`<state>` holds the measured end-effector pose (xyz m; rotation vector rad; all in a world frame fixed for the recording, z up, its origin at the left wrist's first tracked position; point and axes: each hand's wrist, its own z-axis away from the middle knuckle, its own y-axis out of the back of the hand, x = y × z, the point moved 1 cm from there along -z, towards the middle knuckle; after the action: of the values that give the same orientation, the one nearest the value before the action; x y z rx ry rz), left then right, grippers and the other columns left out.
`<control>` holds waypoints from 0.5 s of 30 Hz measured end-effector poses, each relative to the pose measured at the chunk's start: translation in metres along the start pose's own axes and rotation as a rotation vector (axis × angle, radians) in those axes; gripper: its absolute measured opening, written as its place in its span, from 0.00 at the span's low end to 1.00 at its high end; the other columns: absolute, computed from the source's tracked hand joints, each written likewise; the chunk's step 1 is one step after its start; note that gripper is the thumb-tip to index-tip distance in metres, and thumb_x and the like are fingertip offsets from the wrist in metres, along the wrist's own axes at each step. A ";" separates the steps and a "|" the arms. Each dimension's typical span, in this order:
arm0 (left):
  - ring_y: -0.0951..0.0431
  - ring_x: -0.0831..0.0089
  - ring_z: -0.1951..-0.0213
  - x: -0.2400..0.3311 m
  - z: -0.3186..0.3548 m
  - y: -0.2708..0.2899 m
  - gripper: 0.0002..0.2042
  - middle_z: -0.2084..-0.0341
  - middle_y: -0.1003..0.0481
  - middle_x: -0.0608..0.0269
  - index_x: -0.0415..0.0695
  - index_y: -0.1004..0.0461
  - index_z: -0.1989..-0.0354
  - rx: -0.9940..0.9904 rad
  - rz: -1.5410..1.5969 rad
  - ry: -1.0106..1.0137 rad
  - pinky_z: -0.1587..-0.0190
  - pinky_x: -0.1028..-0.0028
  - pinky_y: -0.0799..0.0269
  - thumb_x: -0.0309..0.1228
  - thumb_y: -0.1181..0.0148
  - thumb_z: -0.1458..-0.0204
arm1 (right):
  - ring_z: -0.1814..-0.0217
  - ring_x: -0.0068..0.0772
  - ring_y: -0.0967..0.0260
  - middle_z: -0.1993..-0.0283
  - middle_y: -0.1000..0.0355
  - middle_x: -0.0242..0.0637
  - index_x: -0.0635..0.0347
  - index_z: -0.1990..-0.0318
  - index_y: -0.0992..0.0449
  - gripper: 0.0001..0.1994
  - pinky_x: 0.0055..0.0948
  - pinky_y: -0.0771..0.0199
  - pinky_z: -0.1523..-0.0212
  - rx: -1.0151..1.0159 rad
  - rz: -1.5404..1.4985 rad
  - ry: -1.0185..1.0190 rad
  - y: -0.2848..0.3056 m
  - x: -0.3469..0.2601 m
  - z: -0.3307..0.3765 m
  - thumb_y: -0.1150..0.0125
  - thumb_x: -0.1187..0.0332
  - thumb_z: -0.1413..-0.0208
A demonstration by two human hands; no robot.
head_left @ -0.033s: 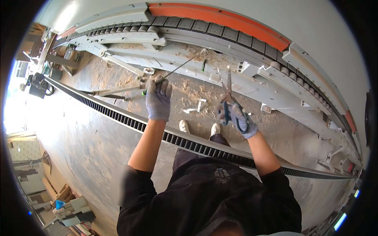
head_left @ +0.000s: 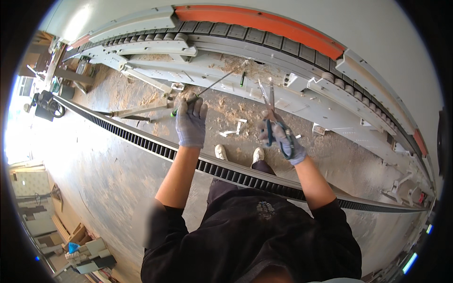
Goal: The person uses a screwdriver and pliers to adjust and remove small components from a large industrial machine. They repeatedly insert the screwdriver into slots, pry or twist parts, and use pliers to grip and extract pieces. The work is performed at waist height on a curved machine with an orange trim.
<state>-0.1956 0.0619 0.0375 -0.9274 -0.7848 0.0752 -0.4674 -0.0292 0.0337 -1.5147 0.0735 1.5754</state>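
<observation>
My left hand [head_left: 191,123], in a grey work glove, is closed round the green-and-black handle of a screwdriver [head_left: 215,84]. Its long thin shaft slants up and right, with the tip near the sawdust-strewn ledge of the machine. In my right hand [head_left: 286,144], also gloved, is a pair of scissors [head_left: 269,104] with dark teal handles. The blades point upward and stand slightly apart, with nothing visible between them. A small green-and-black tool [head_left: 243,79] lies on the ledge between the two tool tips.
A long machine with a chain track [head_left: 255,35] and orange guard [head_left: 259,23] curves across the far side. Between it and me runs a roller rail [head_left: 141,139] at body height. Shavings and white strips [head_left: 231,130] litter the floor. Wood offcuts [head_left: 78,236] lie lower left.
My right hand and the scissors have shifted slightly up and left, the blades a little closer together. The left hand still grips the screwdriver, nearly unmoved.
</observation>
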 end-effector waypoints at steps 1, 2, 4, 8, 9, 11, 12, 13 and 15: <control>0.20 0.70 0.60 -0.006 0.011 -0.005 0.10 0.60 0.21 0.63 0.44 0.26 0.55 -0.027 -0.003 -0.001 0.56 0.70 0.20 0.35 0.48 0.38 | 0.60 0.24 0.26 0.50 0.27 0.39 0.56 0.34 0.41 0.29 0.24 0.26 0.62 0.045 0.090 0.094 -0.005 0.000 -0.001 0.43 0.53 0.38; 0.21 0.71 0.59 -0.012 0.022 -0.010 0.10 0.56 0.22 0.63 0.45 0.27 0.53 -0.061 -0.017 -0.026 0.54 0.70 0.21 0.35 0.49 0.37 | 0.61 0.22 0.27 0.51 0.27 0.37 0.54 0.35 0.41 0.28 0.22 0.27 0.61 0.049 0.114 0.154 -0.010 -0.001 -0.006 0.42 0.54 0.39; 0.21 0.72 0.57 -0.024 0.049 -0.016 0.10 0.54 0.23 0.63 0.47 0.28 0.51 -0.163 -0.061 -0.042 0.53 0.69 0.21 0.35 0.50 0.37 | 0.60 0.22 0.26 0.49 0.28 0.37 0.53 0.33 0.42 0.30 0.22 0.26 0.61 0.086 0.144 0.194 -0.020 -0.005 -0.017 0.44 0.51 0.38; 0.21 0.74 0.53 -0.030 0.102 -0.012 0.12 0.52 0.24 0.62 0.50 0.32 0.47 -0.257 -0.082 -0.090 0.52 0.70 0.21 0.32 0.47 0.38 | 0.67 0.18 0.29 0.58 0.28 0.35 0.53 0.36 0.39 0.26 0.19 0.29 0.68 0.177 0.173 0.292 -0.048 -0.007 -0.032 0.46 0.53 0.36; 0.21 0.72 0.55 -0.025 0.114 -0.010 0.13 0.53 0.24 0.59 0.50 0.32 0.48 -0.314 -0.104 -0.114 0.54 0.69 0.20 0.32 0.44 0.40 | 0.68 0.17 0.30 0.60 0.28 0.34 0.54 0.37 0.38 0.25 0.18 0.29 0.69 0.178 0.192 0.327 -0.056 -0.007 -0.036 0.46 0.53 0.36; 0.21 0.71 0.58 -0.010 0.134 -0.004 0.13 0.53 0.25 0.56 0.49 0.32 0.49 -0.314 -0.223 -0.098 0.56 0.68 0.20 0.29 0.43 0.43 | 0.69 0.16 0.33 0.64 0.32 0.31 0.56 0.39 0.36 0.23 0.18 0.32 0.71 0.129 0.210 0.443 -0.075 -0.007 -0.045 0.43 0.59 0.38; 0.22 0.69 0.61 -0.001 0.144 -0.001 0.16 0.54 0.25 0.53 0.48 0.33 0.50 -0.280 -0.304 -0.058 0.56 0.68 0.21 0.27 0.40 0.46 | 0.68 0.16 0.34 0.64 0.33 0.31 0.57 0.39 0.36 0.23 0.17 0.32 0.71 0.106 0.215 0.466 -0.084 -0.007 -0.051 0.41 0.61 0.38; 0.22 0.69 0.61 0.008 0.152 0.000 0.17 0.53 0.26 0.51 0.46 0.34 0.50 -0.406 -0.390 -0.088 0.57 0.69 0.22 0.26 0.40 0.48 | 0.68 0.16 0.35 0.64 0.34 0.30 0.57 0.39 0.35 0.23 0.16 0.32 0.71 0.132 0.232 0.443 -0.094 -0.004 -0.052 0.39 0.63 0.40; 0.24 0.73 0.66 0.027 0.167 0.007 0.17 0.64 0.26 0.58 0.42 0.34 0.49 -0.326 -0.523 -0.060 0.61 0.74 0.24 0.29 0.40 0.46 | 0.66 0.15 0.37 0.65 0.36 0.27 0.58 0.40 0.35 0.24 0.14 0.33 0.70 -0.029 0.156 0.450 -0.118 0.002 -0.055 0.35 0.67 0.43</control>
<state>-0.2804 0.1919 0.1062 -0.9999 -1.0942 -0.4965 -0.3513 0.0070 0.0809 -1.8999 0.4331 1.3285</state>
